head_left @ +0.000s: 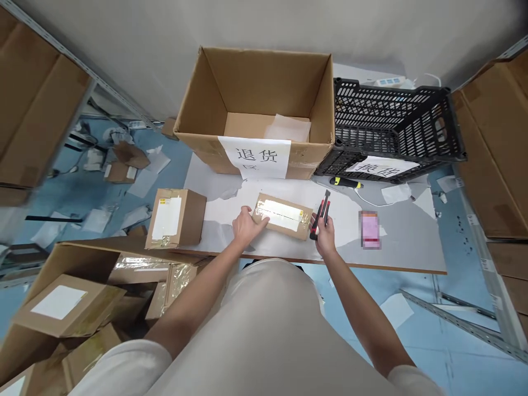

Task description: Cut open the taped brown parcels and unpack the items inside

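Note:
A small taped cardboard box (282,215) with a white label lies on the table in front of me, slightly turned. My left hand (246,226) grips its left end, the thumb on the top face and the other fingers around the side. At the box's right end, my right hand (326,235) is closed around a red and black utility knife (325,208), its tip pointing away from me. Some of the right fingers are hidden behind the knife, and whether they touch the box I cannot tell.
A large open carton (198,144) and a black plastic crate (418,144) stand along the back. Another labelled box (193,217) sits at the left. A yellow-black tool (345,182) and pink item (370,230) lie right. Below left, a big carton (68,250) holds several parcels.

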The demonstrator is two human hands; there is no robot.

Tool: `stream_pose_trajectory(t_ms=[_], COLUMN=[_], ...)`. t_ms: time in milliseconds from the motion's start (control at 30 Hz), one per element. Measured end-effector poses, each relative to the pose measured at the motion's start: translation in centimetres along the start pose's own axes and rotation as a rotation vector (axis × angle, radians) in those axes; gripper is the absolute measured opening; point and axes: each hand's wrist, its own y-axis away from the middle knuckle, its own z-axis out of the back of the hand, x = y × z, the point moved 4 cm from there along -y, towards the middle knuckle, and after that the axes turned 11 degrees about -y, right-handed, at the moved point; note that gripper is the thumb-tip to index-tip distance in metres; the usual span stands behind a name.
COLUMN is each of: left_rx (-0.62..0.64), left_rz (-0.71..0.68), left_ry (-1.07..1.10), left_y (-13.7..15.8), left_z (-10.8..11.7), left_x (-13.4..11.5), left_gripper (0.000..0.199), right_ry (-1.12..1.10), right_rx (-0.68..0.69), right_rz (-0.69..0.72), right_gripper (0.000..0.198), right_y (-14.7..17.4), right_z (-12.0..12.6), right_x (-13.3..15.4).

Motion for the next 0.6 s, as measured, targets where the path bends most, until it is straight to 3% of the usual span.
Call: stream_pose_trajectory(t_ms=[67, 133, 200, 267, 433, 600], left_rx=[-0.081, -0.106, -0.051, 0.010, 0.065, 0.080], left_rz=[-0.098, -0.326, -0.561, -0.689, -0.689, -0.657], left_ry=[-0.033, -0.089, -0.157, -0.204, -0.275, -0.316], left_y=[0.8, 0.5, -0.2, -1.1, -1.5, -1.2], left_z=[0.4, 0.7, 0.6, 0.4, -0.1, -0.3], left_x=[-0.6, -2.1, -3.5, -4.2, -4.4, -4.5], left_gripper=[0.066, 0.066, 0.066, 0.072, 0.105, 0.109], right_ry=[0.033, 0.088, 0.212, 0.344, 0.396, 0.348], right_rx=[0.048, 0.079, 0.090, 0.102, 0.160, 0.182], right_rz=[0.018, 0.025, 0.017, -0.023, -0.167, -0.190], right_gripper=[0.043, 0.044, 0.047, 0.053, 0.076, 0.075], right_y=[-1.5, -1.8, -0.9, 0.7, 3.9, 3.8], right_z=[-0.6, -0.3, 1.0, 2.7, 5.0, 4.5], right_x=[0.4, 0.8, 1.4, 1.7, 1.3, 0.4])
